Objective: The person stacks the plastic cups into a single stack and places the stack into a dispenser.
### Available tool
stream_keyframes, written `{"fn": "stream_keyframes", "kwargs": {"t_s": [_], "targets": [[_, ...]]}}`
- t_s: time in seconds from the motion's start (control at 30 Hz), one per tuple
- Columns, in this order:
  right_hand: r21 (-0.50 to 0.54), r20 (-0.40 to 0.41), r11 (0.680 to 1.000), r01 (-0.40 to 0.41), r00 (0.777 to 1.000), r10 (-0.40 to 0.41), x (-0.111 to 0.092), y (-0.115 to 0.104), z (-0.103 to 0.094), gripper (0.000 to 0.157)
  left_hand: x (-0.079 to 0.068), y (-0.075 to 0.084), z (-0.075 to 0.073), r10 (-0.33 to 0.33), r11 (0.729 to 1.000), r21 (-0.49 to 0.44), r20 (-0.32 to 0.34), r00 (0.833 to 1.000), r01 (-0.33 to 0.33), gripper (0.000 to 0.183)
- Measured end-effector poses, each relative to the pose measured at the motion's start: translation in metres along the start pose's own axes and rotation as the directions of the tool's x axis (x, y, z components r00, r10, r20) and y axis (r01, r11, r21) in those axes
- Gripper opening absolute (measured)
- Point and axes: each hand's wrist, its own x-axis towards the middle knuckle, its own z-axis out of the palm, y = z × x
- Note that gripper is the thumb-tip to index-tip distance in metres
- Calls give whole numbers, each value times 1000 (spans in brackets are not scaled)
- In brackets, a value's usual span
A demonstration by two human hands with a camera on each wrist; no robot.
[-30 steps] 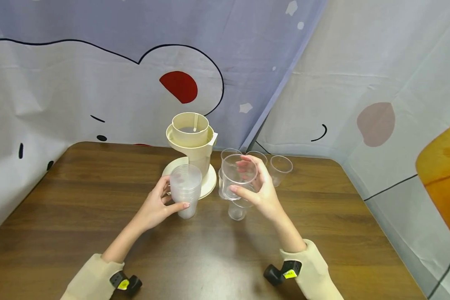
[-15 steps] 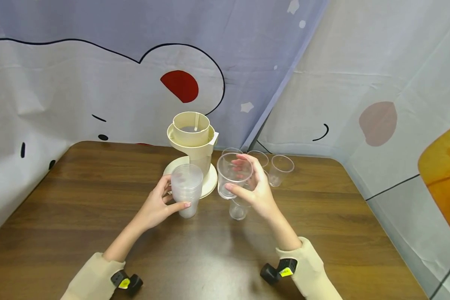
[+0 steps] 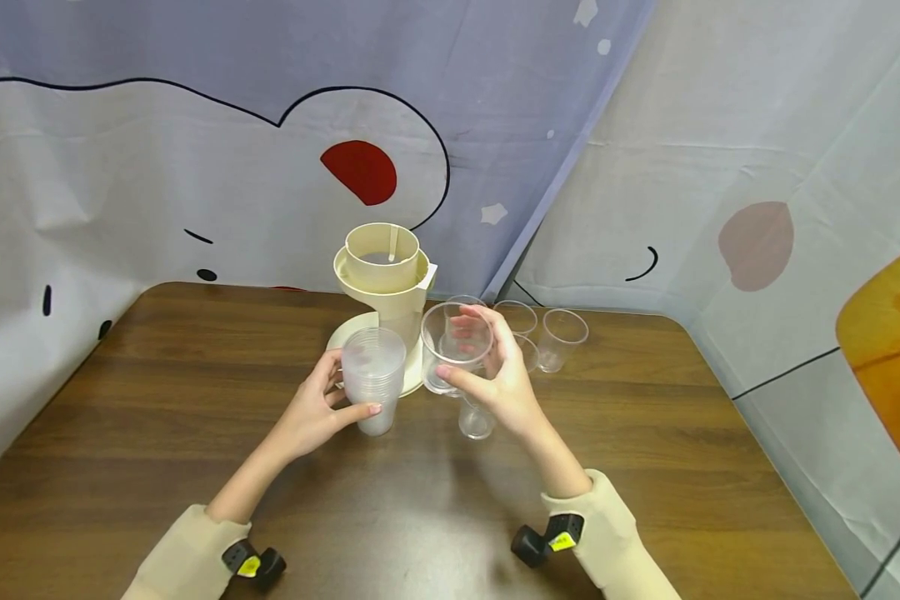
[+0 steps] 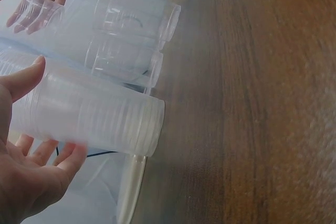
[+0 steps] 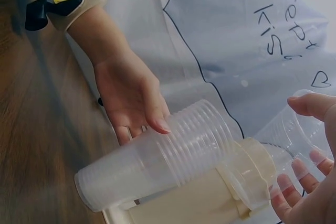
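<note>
My left hand point(image 3: 322, 408) grips a tall stack of nested clear plastic cups point(image 3: 375, 375) from its left side, thumb in front. The left wrist view shows the stack point(image 4: 100, 108) upright, its bottom close to the wood. Just right of it, my right hand point(image 3: 498, 387) holds a single clear plastic cup point(image 3: 433, 358) around its side, raised above the table with its mouth up. In the right wrist view this cup point(image 5: 281, 135) is partly cut off by the frame edge. Behind the stack rises a cream plastic device point(image 3: 382, 275) with a round top on a pale round base point(image 3: 345, 331).
Several more clear cups stand right of the device, among them a front cup point(image 3: 476, 421) and a rightmost cup point(image 3: 562, 337); my right hand partly covers this group. A printed curtain point(image 3: 570, 167) hangs along the back edge of the wooden table point(image 3: 195, 400).
My right hand has moved left with the single cup, toward the stack, uncovering more of the cups behind it. The left hand and the stack have stayed in place.
</note>
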Motion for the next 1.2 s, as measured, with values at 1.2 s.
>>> {"fn": "stream_keyframes", "kwargs": {"t_s": [1.2], "targets": [[65, -31, 998, 6, 1000, -4, 13, -10, 16, 71, 0, -1, 0, 6, 1000, 6, 1, 1000, -6, 72]]}}
